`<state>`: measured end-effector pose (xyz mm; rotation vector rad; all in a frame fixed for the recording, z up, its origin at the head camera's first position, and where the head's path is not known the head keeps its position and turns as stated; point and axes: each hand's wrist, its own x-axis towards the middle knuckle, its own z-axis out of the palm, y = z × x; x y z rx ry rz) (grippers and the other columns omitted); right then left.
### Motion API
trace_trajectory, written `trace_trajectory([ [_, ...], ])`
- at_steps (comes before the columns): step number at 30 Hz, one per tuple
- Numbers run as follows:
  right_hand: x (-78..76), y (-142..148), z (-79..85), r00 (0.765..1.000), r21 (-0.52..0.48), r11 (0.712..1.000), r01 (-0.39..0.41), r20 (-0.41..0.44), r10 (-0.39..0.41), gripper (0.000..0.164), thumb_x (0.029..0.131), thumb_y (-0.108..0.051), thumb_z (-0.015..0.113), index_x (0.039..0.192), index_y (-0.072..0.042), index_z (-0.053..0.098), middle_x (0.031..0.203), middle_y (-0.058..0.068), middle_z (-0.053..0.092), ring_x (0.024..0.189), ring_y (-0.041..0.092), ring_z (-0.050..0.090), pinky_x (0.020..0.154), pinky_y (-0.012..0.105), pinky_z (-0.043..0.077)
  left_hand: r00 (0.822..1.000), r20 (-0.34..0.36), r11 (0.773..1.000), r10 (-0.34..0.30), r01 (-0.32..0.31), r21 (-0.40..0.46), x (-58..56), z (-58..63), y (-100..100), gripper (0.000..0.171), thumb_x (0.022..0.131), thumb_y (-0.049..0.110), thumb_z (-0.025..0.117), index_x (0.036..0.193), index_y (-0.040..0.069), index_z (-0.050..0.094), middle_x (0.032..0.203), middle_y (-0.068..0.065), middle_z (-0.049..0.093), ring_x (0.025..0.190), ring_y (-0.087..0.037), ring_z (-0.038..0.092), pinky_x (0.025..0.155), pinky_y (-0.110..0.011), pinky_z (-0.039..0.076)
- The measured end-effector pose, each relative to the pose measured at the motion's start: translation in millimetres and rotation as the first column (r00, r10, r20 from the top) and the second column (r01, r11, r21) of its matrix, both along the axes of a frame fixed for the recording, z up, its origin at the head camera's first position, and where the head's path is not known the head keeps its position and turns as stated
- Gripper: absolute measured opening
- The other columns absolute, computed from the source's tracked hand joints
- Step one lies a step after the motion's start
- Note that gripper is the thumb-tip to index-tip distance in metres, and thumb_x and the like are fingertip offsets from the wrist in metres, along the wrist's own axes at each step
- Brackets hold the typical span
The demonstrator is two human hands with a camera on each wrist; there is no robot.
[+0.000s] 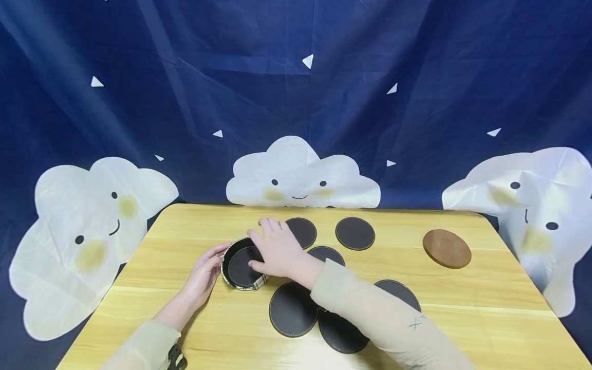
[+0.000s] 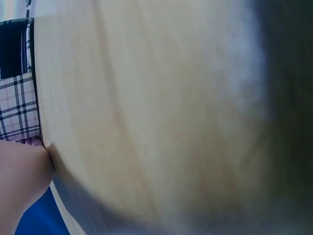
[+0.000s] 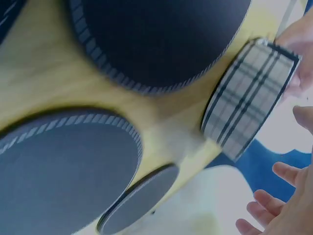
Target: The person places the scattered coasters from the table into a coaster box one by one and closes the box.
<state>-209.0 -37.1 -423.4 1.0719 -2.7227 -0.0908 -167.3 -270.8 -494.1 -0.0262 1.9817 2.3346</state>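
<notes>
A round coaster holder (image 1: 234,283) with a plaid outside and a dark lining stands on the table, left of the middle. My left hand (image 1: 205,275) rests along its left outer wall, fingers reaching to the rim. In the left wrist view the plaid wall (image 2: 18,107) is just beyond that hand. My right hand (image 1: 279,249) is over the holder's right side, with its fingers spread and nothing held. In the right wrist view its fingers (image 3: 269,205) are apart from the plaid wall. A dark round surface (image 1: 242,264) shows inside the holder, partly covered by the right hand.
Several dark round coasters with stitched edges, such as one coaster (image 1: 293,310) in front, lie around the right forearm, which partly covers some. A brown round coaster (image 1: 446,248) is at the right. Behind the wooden table (image 1: 490,318) hangs a blue cloud-patterned curtain (image 1: 296,97).
</notes>
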Motion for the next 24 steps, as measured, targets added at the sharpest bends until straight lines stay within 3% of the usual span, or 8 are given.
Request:
trace_trajectory([
  [7,-15.7,30,5.0,1.000,-0.045,0.999,0.021,0.010,-0.021,0.072,0.095,-0.064,0.066,0.150,-0.019,0.052,0.147,0.016,0.051,0.137,0.032,0.049,0.115,0.047,0.046,1.000,-0.004,1.000,0.017,-0.018,-0.025,0.3,0.5,2,0.043,0.100,-0.007,0.041,0.139,-0.002,0.057,0.118,0.020,0.074,0.111,0.003,0.065,0.095,-0.014,0.051],
  [14,-29.9,61,6.2,0.998,-0.115,0.992,0.049,0.049,-0.043,0.073,0.095,-0.057,0.071,0.149,-0.011,0.054,0.147,0.024,0.050,0.136,0.040,0.047,0.115,0.054,0.042,1.000,-0.022,1.000,0.012,-0.013,-0.026,0.5,-1.5,1,0.039,0.102,-0.007,0.042,0.133,0.008,0.061,0.119,0.020,0.074,0.112,0.004,0.066,0.097,-0.013,0.052],
  [24,-41.6,101,13.5,0.983,-0.062,0.983,0.172,0.079,-0.167,0.075,0.096,-0.059,0.068,0.153,-0.015,0.051,0.152,0.021,0.048,0.140,0.042,0.046,0.115,0.058,0.043,0.999,-0.049,0.999,-0.024,0.022,-0.025,-1.2,-2.6,-2,0.037,0.104,-0.006,0.044,0.134,0.008,0.060,0.121,0.020,0.073,0.113,0.004,0.066,0.098,-0.013,0.052],
])
